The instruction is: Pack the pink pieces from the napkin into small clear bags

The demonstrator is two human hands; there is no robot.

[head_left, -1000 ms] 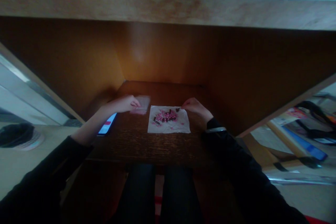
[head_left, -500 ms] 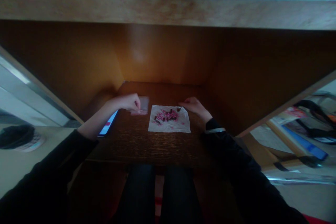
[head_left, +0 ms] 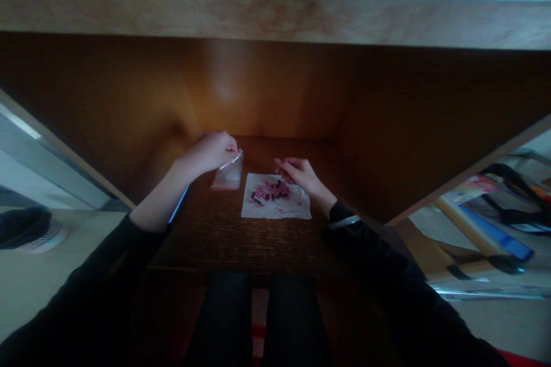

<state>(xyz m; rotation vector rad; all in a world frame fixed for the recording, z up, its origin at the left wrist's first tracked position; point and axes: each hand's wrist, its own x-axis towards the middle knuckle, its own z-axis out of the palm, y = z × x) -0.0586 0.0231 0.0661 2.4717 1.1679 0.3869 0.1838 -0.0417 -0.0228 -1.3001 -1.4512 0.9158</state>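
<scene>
My left hand [head_left: 212, 151] is closed on the top edge of a small clear plastic bag [head_left: 228, 175], which hangs above the dark wooden desk [head_left: 241, 238]. A white sheet [head_left: 275, 208] lies on the desk just right of the bag, with several small pink and dark pieces [head_left: 270, 190] piled on it. My right hand [head_left: 297, 172] hovers over the sheet's far right corner, fingers pinched together pointing towards the bag. What the pinch holds is too small to make out.
A lit phone [head_left: 178, 206] lies on the desk under my left forearm. Wooden walls close in the desk on three sides, with a shelf [head_left: 275, 8] overhead. A dark round object [head_left: 26, 229] sits on the pale surface at the left. Papers and straps lie at the right.
My left hand has lifted the plastic bag off the desk and up towards the back. My right hand has moved left over the sheet, closer to the bag.
</scene>
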